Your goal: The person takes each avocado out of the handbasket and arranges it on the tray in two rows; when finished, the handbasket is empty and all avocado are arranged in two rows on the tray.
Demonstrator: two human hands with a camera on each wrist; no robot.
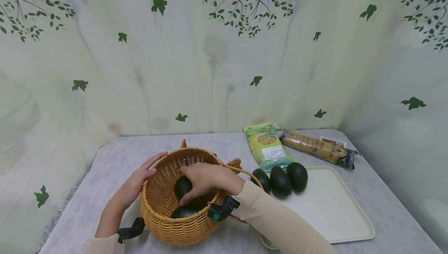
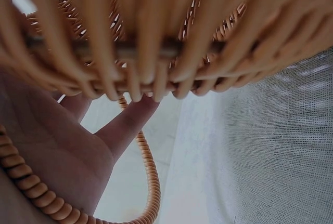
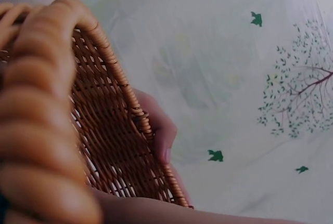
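A round wicker basket [image 1: 182, 230] stands on the cloth-covered table. My left hand [image 1: 134, 182] holds its left rim, the thumb over the edge and the fingers along the outside; in the right wrist view that hand [image 3: 158, 125] shows at the rim. My right hand [image 1: 206, 178] reaches down inside the basket, thumb and fingers around a dark green avocado [image 1: 182, 187]. Another avocado [image 1: 183, 212] lies lower in the basket, partly hidden. To the right, several avocados, one of them the rightmost avocado [image 1: 297, 177], sit at the left end of a cream tray [image 1: 332, 207].
Behind the tray lie a green-yellow food packet [image 1: 267, 147] and a long pack of noodles [image 1: 316, 149]. The basket's handle [image 1: 245, 171] leans right, near the tray, with the right forearm crossing it. A leaf-patterned curtain [image 1: 210, 71] closes off the back.
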